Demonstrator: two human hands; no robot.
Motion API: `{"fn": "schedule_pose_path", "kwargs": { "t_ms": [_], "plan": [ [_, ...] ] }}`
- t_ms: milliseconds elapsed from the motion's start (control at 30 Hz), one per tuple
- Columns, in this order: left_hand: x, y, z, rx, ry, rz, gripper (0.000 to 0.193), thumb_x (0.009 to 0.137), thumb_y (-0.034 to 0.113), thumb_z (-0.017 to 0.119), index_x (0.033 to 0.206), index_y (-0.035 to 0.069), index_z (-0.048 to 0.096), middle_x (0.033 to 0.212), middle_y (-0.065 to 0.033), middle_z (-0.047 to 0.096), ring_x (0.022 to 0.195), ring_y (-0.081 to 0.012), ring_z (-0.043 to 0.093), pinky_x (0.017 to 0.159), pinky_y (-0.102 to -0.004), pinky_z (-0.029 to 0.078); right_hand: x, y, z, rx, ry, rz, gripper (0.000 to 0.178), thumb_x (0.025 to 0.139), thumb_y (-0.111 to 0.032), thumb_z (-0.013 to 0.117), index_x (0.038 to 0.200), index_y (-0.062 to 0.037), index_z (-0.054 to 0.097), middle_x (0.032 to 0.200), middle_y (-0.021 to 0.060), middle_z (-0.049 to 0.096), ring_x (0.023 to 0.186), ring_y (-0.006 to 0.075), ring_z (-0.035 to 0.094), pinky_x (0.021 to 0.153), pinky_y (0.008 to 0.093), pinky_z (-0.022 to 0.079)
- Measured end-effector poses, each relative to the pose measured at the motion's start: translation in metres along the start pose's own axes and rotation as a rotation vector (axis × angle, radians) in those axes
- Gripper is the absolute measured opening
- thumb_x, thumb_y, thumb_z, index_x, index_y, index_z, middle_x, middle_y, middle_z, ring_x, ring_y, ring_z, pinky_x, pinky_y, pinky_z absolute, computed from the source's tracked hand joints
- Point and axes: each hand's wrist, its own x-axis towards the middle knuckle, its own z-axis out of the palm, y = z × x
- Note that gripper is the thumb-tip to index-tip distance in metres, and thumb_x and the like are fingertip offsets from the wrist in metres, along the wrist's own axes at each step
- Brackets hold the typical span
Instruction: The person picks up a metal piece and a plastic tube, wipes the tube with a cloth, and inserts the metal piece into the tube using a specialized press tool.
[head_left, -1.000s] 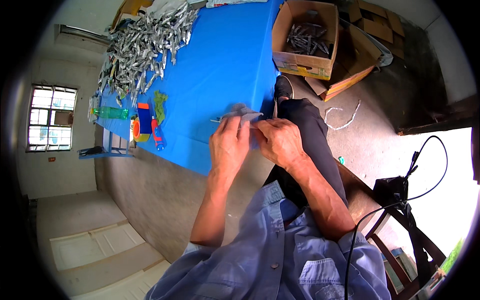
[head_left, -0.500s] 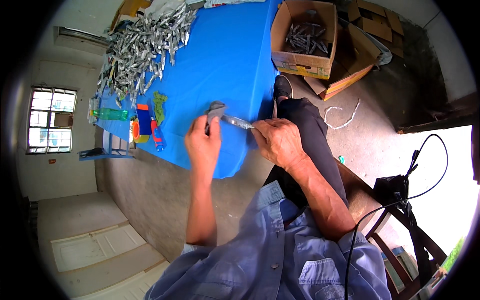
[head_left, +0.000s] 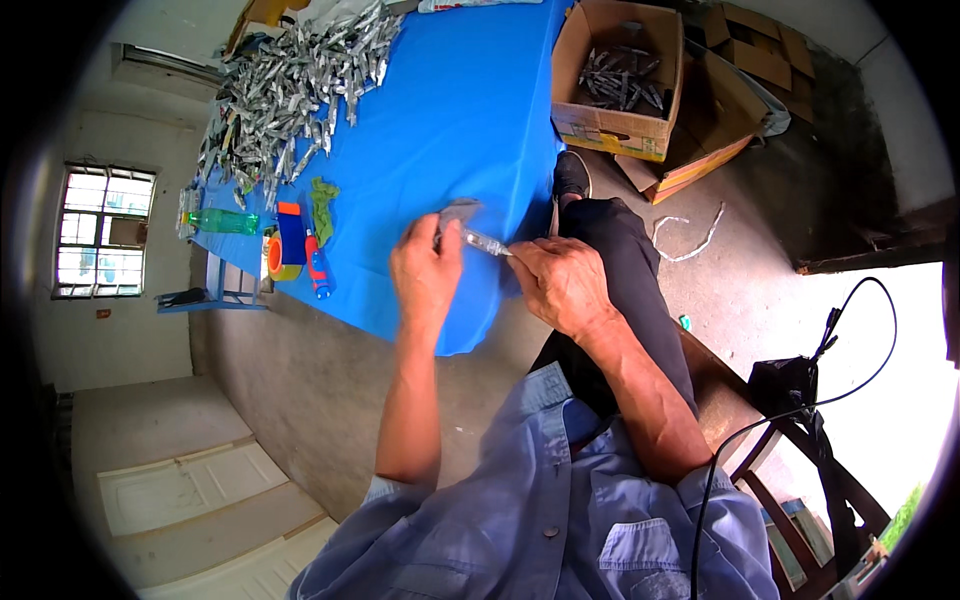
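My right hand [head_left: 567, 285] pinches one end of a slim silvery metal piece [head_left: 487, 244], which lies level above the near part of the blue-covered table [head_left: 420, 130]. A grey cloth [head_left: 462, 209] is in my left hand [head_left: 426, 272], its fingers closed, wrapped about the far end of the same piece. Motion blurs the cloth, and the piece's exact kind cannot be made out. At the table's far left lies a big heap of similar silvery pieces [head_left: 290, 95].
Left on the table are a green bottle [head_left: 225, 222], an orange-and-yellow tape roll [head_left: 282, 262], a blue-and-red tool [head_left: 317, 268] and a green rag [head_left: 322, 208]. An open cardboard box [head_left: 612, 125] with several silvery pieces stands at the right. A black cable [head_left: 790, 412] hangs at my right.
My left hand and the cloth have slid right along the metal piece, closer to my right hand. Less of the piece shows between them. My right hand stays nearly in place.
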Motion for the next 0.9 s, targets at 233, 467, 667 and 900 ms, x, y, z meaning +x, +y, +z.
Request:
{"fn": "schedule_pose_path", "kwargs": {
  "t_ms": [233, 467, 667, 900],
  "plan": [
    [0.006, -0.014, -0.003, 0.005, 0.087, 0.022, 0.020, 0.097, 0.017, 0.072, 0.098, -0.002, 0.070, 0.085, -0.0214, 0.070, 0.071, -0.0375, 0.066, 0.064, -0.0468, 0.051, -0.003, 0.003, -0.002, -0.032, -0.054, 0.018, 0.011, 0.089, -0.009, 0.073, 0.097, -0.0024, 0.074, 0.086, 0.0147, 0.075, 0.080, 0.0350, 0.072, 0.076, 0.0439, 0.058],
    [-0.019, 0.017, 0.003, -0.081, 0.034, 0.081, 0.021, 0.097, 0.017, 0.073, 0.101, -0.004, 0.070, 0.085, -0.0213, 0.070, 0.070, -0.0351, 0.067, 0.064, -0.0441, 0.052, 0.001, 0.000, 0.000, -0.050, -0.065, 0.017, 0.009, 0.089, -0.009, 0.073, 0.095, -0.0026, 0.074, 0.082, 0.0139, 0.073, 0.079, 0.0350, 0.071, 0.074, 0.0436, 0.057],
    [-0.004, -0.002, 0.008, -0.045, 0.110, 0.078, 0.021, 0.099, 0.018, 0.070, 0.100, -0.003, 0.071, 0.081, -0.0194, 0.070, 0.069, -0.0349, 0.067, 0.062, -0.0447, 0.051, 0.003, 0.000, -0.001, -0.005, -0.024, 0.021, 0.005, 0.088, -0.009, 0.071, 0.090, -0.0047, 0.070, 0.077, 0.0134, 0.069, 0.075, 0.0353, 0.069, 0.071, 0.0457, 0.054],
    [0.010, -0.026, -0.010, -0.088, 0.078, -0.112, 0.020, 0.098, 0.018, 0.071, 0.095, -0.001, 0.070, 0.085, -0.0208, 0.070, 0.071, -0.0397, 0.066, 0.063, -0.0475, 0.050, 0.002, -0.002, -0.001, -0.020, -0.044, 0.030, 0.004, 0.088, -0.008, 0.070, 0.087, -0.0044, 0.068, 0.077, 0.0141, 0.069, 0.075, 0.0360, 0.069, 0.072, 0.0457, 0.055]
  ]
}}
